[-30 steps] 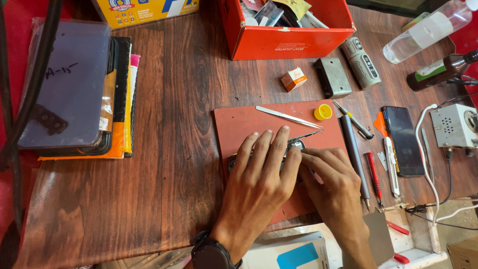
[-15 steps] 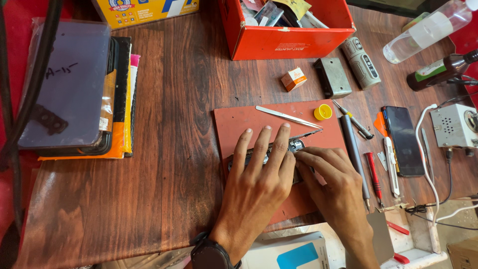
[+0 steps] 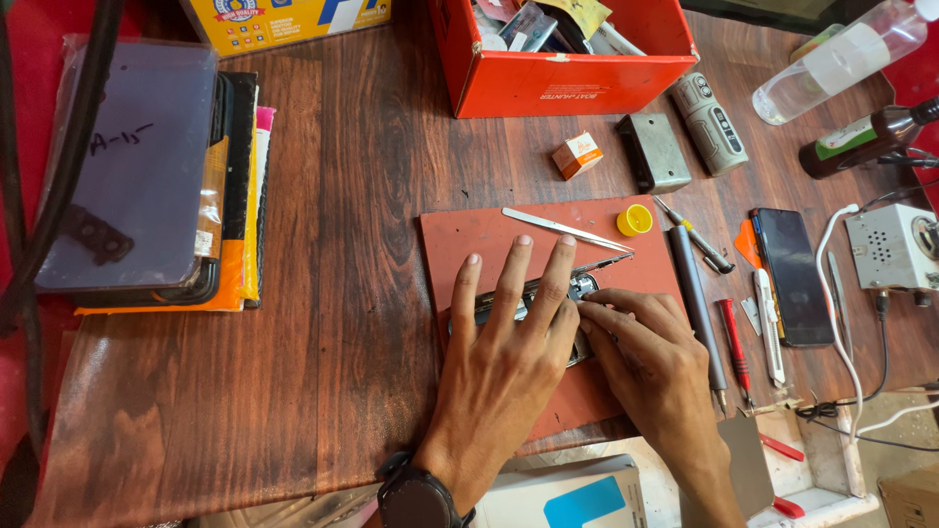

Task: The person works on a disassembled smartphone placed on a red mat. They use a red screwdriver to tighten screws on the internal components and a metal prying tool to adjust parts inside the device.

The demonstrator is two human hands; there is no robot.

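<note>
My left hand (image 3: 504, 362) lies flat with fingers spread over a dark phone (image 3: 579, 286) on a reddish-brown work mat (image 3: 469, 240), pressing it down. My right hand (image 3: 650, 357) is curled beside it, fingertips pinched at the phone's right edge near the camera end; whether a small tool is in them I cannot tell. Most of the phone is hidden under both hands. Metal tweezers (image 3: 562, 227) lie on the mat just beyond my fingers. A black wristwatch (image 3: 416, 499) sits on my left wrist.
Red box (image 3: 567, 68) of parts at the back. Yellow cap (image 3: 635, 220), black phone (image 3: 792, 274), screwdrivers (image 3: 736, 347), long dark tool (image 3: 696, 303) to the right. Small orange box (image 3: 577, 154), metal block (image 3: 653, 152), bottles (image 3: 836, 64), stack of phone cases (image 3: 147, 176) left.
My left hand's fingers have spread and slid slightly forward over the phone. My right hand has shifted a little along the phone's right edge.
</note>
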